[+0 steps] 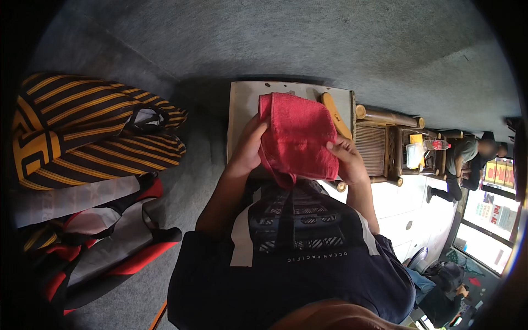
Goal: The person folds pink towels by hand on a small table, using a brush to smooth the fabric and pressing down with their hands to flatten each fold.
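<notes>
A red towel [300, 137], folded over, hangs between my two hands above a small pale table [242, 102]. My left hand [250, 147] is closed on its left edge, with the fingers partly behind the cloth. On the opposite side, my right hand [347, 159] pinches the right edge between thumb and fingers. A loose fold droops at the towel's lower middle, near my shirt. Beside its upper right lies a long tan wooden piece [336, 115] like a brush handle; its underside is hidden.
Striped black-and-yellow garments [99, 132] and red, grey and black ones hang at the left. Bamboo seats [371, 146] stand to the right, with a bottle [437, 144] on one farther off. People sit at the far right; another person [443, 297] is at the lower right.
</notes>
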Demonstrator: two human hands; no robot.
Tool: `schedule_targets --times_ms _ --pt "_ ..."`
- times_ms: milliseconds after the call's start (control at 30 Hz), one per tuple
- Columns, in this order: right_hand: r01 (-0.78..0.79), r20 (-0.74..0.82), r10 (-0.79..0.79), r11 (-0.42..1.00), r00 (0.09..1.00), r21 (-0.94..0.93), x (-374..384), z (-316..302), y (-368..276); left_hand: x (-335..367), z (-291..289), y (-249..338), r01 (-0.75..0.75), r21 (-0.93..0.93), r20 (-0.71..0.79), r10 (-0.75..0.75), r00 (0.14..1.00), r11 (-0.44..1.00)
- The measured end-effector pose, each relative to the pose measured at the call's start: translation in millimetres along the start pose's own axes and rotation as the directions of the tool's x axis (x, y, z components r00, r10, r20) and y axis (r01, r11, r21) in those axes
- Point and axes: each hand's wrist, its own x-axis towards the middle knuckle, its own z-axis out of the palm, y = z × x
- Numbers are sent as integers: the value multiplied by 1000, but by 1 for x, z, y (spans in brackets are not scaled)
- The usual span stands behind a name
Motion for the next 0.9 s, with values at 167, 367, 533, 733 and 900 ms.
schedule_targets --times_ms 167,367,533,733,900 --pt "10 -37 5 919 999 393 4 29 -22 0 -13 15 99 230 -29 -95 995 968" --pt "76 3 -96 800 995 595 5 27 -31 -1 -3 11 51 347 91 -87 992 937" --pt "197 28 -275 750 961 632 1 27 -59 -8 4 22 -60 550 139 -21 990 833" --pt "254 -28 -301 746 953 616 -14 16 -59 -18 -1 63 -269 884 281 25 960 382" --pt "299 -6 -355 777 935 554 -11 52 -57 -13 49 72 -481 861 440 231 868 167"
